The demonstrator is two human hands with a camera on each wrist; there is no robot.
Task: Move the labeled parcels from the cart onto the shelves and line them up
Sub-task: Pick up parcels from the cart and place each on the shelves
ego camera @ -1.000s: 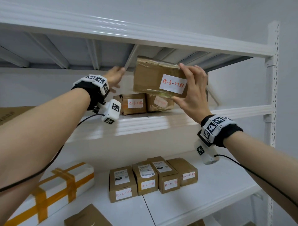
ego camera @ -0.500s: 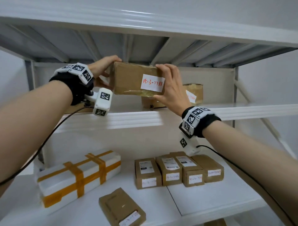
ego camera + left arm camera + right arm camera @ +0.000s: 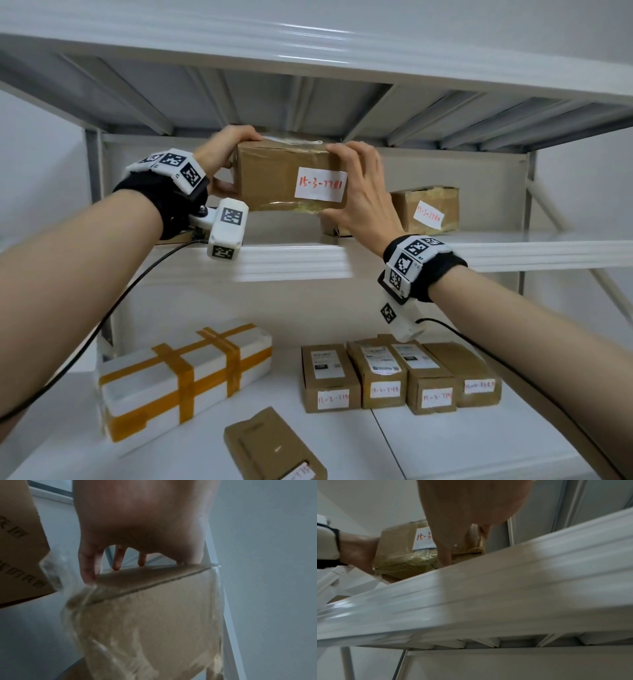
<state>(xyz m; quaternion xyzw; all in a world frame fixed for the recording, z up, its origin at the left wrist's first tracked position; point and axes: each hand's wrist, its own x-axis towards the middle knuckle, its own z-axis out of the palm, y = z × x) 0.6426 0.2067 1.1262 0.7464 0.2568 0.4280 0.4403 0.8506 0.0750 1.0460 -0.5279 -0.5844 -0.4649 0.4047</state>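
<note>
A brown taped parcel [image 3: 274,174] [image 3: 150,622] [image 3: 399,550] with a white label in red writing hangs just above the upper shelf [image 3: 308,260]. My left hand [image 3: 226,154] [image 3: 137,534] grips its left end, fingers over the top and thumb below. My right hand [image 3: 359,192] [image 3: 453,520] grips its right end, fingers on top and thumb under the bottom edge. Another labeled parcel [image 3: 426,209] stands on the same shelf to the right. A third box [image 3: 330,228] is mostly hidden behind my right hand.
The lower shelf [image 3: 445,445] carries a row of several small labeled boxes [image 3: 397,377], a white package with orange tape [image 3: 185,373] and a flat brown parcel [image 3: 274,448] at the front. A printed carton [image 3: 18,540] stands left of the held parcel. The shelf above [image 3: 308,68] hangs close overhead.
The held parcel has shifted left, away from the boxes on the shelf. My left hand, first free beside it, now grips its left end. My view has swung left.
</note>
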